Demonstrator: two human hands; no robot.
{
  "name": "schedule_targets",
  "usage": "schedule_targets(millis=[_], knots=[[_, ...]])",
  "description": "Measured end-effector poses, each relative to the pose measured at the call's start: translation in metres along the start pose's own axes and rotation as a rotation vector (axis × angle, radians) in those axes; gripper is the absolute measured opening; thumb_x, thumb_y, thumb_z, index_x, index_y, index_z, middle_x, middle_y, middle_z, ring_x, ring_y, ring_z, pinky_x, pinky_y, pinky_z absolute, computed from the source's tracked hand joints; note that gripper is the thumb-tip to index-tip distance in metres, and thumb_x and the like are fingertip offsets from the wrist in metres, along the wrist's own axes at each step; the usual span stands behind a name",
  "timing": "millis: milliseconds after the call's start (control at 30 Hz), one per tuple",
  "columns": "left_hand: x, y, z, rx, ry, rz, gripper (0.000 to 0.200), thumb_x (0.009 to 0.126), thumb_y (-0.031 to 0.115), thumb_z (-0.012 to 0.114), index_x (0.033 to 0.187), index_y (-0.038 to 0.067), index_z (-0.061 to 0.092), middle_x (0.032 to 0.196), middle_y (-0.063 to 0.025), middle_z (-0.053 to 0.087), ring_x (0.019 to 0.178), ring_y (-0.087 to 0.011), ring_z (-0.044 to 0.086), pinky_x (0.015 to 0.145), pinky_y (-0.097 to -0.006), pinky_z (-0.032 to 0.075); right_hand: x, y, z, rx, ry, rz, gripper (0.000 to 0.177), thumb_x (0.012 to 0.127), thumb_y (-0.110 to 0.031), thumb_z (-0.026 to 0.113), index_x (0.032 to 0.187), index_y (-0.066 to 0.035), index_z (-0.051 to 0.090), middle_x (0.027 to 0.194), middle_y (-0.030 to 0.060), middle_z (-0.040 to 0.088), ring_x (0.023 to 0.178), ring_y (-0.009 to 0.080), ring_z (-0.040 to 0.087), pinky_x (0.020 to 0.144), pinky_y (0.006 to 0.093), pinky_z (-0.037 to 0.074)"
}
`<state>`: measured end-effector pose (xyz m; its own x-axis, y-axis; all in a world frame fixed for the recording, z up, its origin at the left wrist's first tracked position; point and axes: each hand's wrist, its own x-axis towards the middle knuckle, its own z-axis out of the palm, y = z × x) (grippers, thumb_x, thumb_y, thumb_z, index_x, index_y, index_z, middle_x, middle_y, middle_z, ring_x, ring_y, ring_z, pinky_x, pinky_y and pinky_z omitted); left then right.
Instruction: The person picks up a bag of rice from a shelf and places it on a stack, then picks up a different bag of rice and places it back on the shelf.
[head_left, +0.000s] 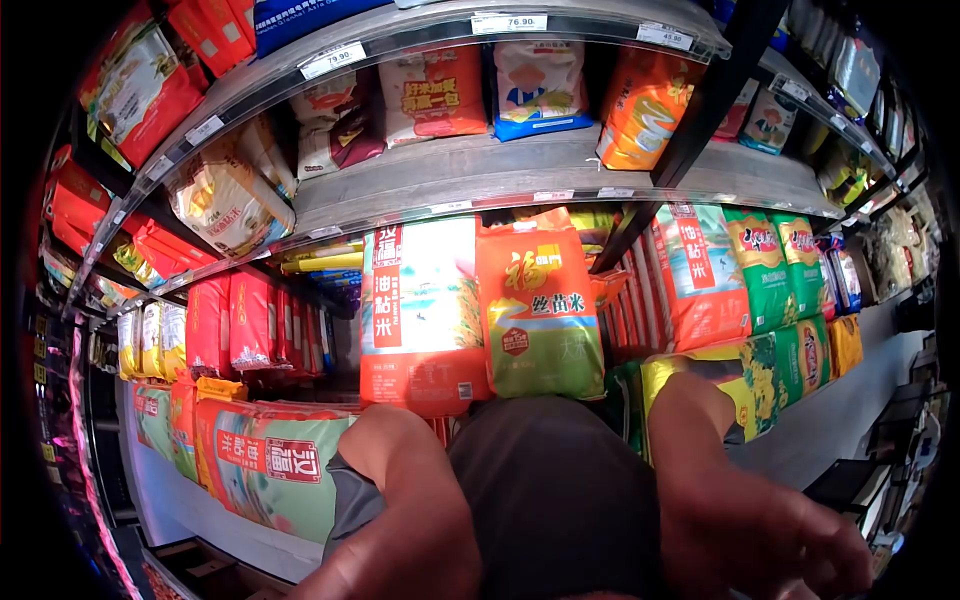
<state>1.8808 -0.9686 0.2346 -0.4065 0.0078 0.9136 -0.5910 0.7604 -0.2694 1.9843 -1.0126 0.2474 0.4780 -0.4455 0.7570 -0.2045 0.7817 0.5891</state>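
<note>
My left hand (390, 560) is at the bottom edge, close to the camera, and its fingers are mostly cut off by the frame. At the lower right my right hand (780, 545) is near the camera with its fingers apart, and nothing shows in it. Between my arms is dark clothing (560, 490). Beyond them two large rice bags stand upright side by side: a red and pale-green one (425, 310) and an orange and green one (542, 310). Neither hand touches a bag.
A rice bag (265, 460) lies flat at the lower left. A yellow bag (720, 375) lies behind my right arm. Green bags (760, 270) stand at the right. Above, a grey shelf (450, 180) with price tags carries smaller bags. A dark post (715, 90) divides the shelving.
</note>
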Motion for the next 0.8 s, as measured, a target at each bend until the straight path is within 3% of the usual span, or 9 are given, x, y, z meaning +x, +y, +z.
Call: schedule_targets(millis=[67, 133, 200, 233, 300, 433, 533, 633, 800], knots=[[0.007, -0.012, -0.011, -0.721, 0.003, -0.136, 0.093, 0.067, 0.030, 0.071, 0.136, -0.012, 0.026, 0.130, -0.0317, 0.042, 0.123, -0.0415, 0.043, 0.100, -0.0497, 0.039, 0.016, -0.059, -0.007, -0.207, -0.129, 0.019, 0.038, 0.093, -0.017, 0.044, 0.127, 0.000, 0.051, 0.139, 0.0116, 0.045, 0.132, 0.0291, 0.036, 0.111, 0.0437, 0.028], [0.005, -0.015, -0.014, -0.735, 0.012, -0.127, 0.104, 0.059, 0.033, 0.074, 0.136, -0.014, 0.022, 0.131, -0.0330, 0.040, 0.122, -0.0436, 0.042, 0.100, -0.0494, 0.038, 0.024, -0.070, -0.017, -0.412, -0.259, 0.036, 0.037, 0.094, -0.016, 0.043, 0.125, 0.003, 0.052, 0.136, 0.0139, 0.049, 0.132, 0.0307, 0.037, 0.111, 0.0450, 0.027], [0.003, -0.018, -0.017, -0.751, 0.014, -0.121, 0.116, 0.051, 0.037, 0.077, 0.137, -0.015, 0.019, 0.133, -0.0344, 0.037, 0.122, -0.0457, 0.042, 0.099, -0.0491, 0.038, 0.029, -0.040, -0.036, -1.136, -0.132, -0.937, 0.036, 0.095, -0.013, 0.041, 0.122, 0.006, 0.054, 0.130, 0.0168, 0.052, 0.130, 0.0315, 0.038, 0.113, 0.0439, 0.025], [0.001, -0.021, -0.019, -0.703, -0.010, -0.088, 0.112, 0.055, 0.037, 0.075, 0.137, -0.016, 0.018, 0.133, -0.0342, 0.037, 0.122, -0.0457, 0.042, 0.100, -0.0493, 0.038, 0.022, -0.034, -0.029, -1.133, -0.132, -0.940, 0.036, 0.095, -0.013, 0.041, 0.122, 0.006, 0.054, 0.130, 0.0168, 0.052, 0.130, 0.0315, 0.038, 0.113, 0.0439, 0.025], [-0.003, -0.020, -0.016, -0.657, -0.035, -0.054, 0.109, 0.059, 0.037, 0.073, 0.137, -0.016, 0.017, 0.134, -0.0339, 0.037, 0.121, -0.0458, 0.042, 0.100, -0.0496, 0.038, 0.001, -0.015, -0.009, -0.146, -0.207, -0.144, 0.036, 0.096, -0.012, 0.041, 0.124, 0.006, 0.053, 0.133, 0.0162, 0.051, 0.132, 0.0275, 0.036, 0.114, 0.0398, 0.024], [-0.026, 0.001, 0.005, -0.403, 0.250, -0.217, 0.082, 0.075, 0.020, 0.064, 0.135, -0.014, 0.019, 0.132, -0.0303, 0.040, 0.119, -0.0425, 0.045, 0.098, -0.0485, 0.039, -0.002, -0.020, -0.016, -0.242, -0.257, -0.281, 0.035, 0.097, -0.011, 0.039, 0.124, 0.004, 0.054, 0.131, 0.0144, 0.052, 0.129, 0.0235, 0.042, 0.112, 0.0350, 0.030], [-0.049, 0.004, 0.009, -0.264, 0.329, -0.345, 0.071, 0.078, 0.018, 0.061, 0.132, -0.011, 0.026, 0.128, -0.0268, 0.043, 0.118, -0.0386, 0.046, 0.098, -0.0480, 0.040, -0.012, -0.056, -0.017, -0.067, -0.034, 0.302, 0.033, 0.098, -0.010, 0.037, 0.122, 0.002, 0.056, 0.128, 0.0098, 0.056, 0.122, 0.0210, 0.050, 0.106, 0.0309, 0.039], [-0.067, 0.003, 0.013, -0.166, 0.331, -0.434, 0.060, 0.080, 0.016, 0.058, 0.129, -0.007, 0.032, 0.124, -0.0232, 0.047, 0.117, -0.0346, 0.048, 0.097, -0.0476, 0.040, -0.025, -0.015, -0.017, 0.039, -0.044, -0.161, 0.032, 0.097, -0.008, 0.041, 0.124, -0.003, 0.057, 0.126, 0.0049, 0.058, 0.115, 0.0187, 0.056, 0.100, 0.0265, 0.045], [-0.120, 0.032, 0.010, 0.258, 0.262, -0.588, 0.043, 0.084, 0.013, 0.053, 0.124, -0.002, 0.043, 0.118, -0.0174, 0.052, 0.115, -0.0280, 0.050, 0.096, -0.0468, 0.041, -0.095, -0.090, -0.064, -0.076, -0.322, 0.459, 0.037, 0.092, -0.016, 0.048, 0.126, -0.002, 0.051, 0.124, 0.0122, 0.056, 0.114, 0.0265, 0.053, 0.099, 0.0361, 0.043]])
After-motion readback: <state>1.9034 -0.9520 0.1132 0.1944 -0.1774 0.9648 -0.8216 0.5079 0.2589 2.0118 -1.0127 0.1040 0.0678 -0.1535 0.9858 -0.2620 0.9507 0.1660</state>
